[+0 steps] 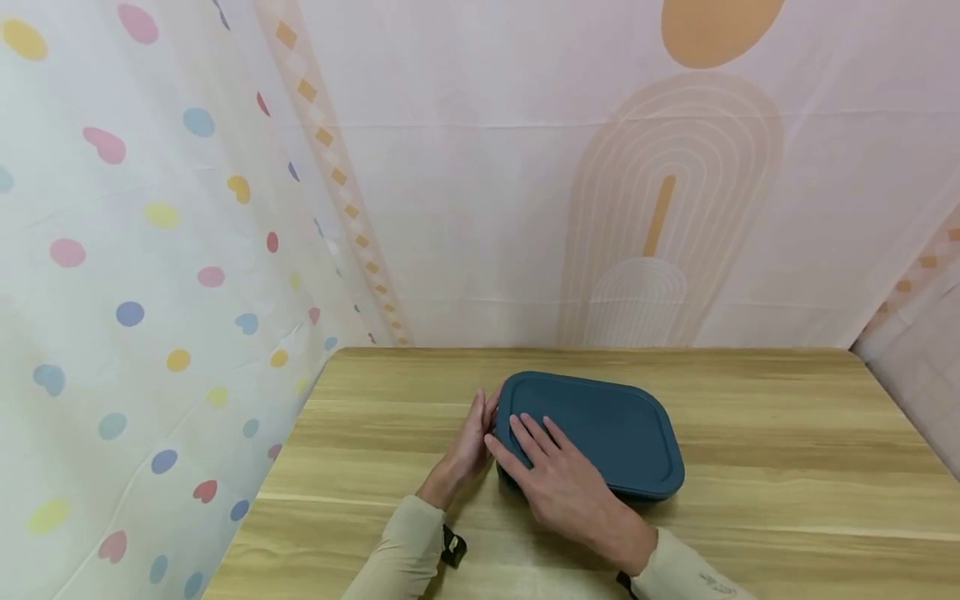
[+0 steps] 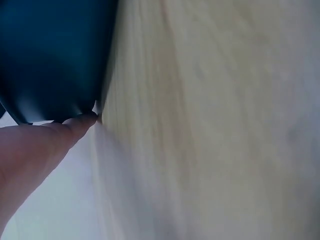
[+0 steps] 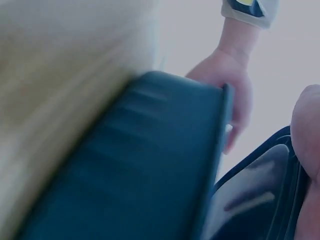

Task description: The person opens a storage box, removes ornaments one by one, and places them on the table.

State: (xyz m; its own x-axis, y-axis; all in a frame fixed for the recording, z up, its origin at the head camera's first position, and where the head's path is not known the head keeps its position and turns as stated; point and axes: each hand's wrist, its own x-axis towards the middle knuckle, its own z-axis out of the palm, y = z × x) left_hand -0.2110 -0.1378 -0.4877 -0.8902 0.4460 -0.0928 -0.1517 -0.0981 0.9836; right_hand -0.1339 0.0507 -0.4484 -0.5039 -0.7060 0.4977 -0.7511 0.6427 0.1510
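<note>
A dark teal rectangular box with a lid (image 1: 607, 425) and rounded corners sits on the wooden table. My right hand (image 1: 562, 483) rests on the near left part of the lid, its fingers spread and straight. Against the box's left end lies my left hand (image 1: 468, 442), fingers extended along the side. In the left wrist view, the left fingertips (image 2: 82, 120) reach the lower edge of the teal wall. The right wrist view shows the ribbed side wall (image 3: 130, 150) and the glossy lid, with the edge of my right hand (image 3: 311, 135) at the frame's side.
The light wooden table (image 1: 765, 433) extends to both sides of the box. Behind it hangs a pale curtain (image 1: 465, 217) with arch patterns, and at the left a white curtain (image 1: 150, 367) with coloured dots and hearts.
</note>
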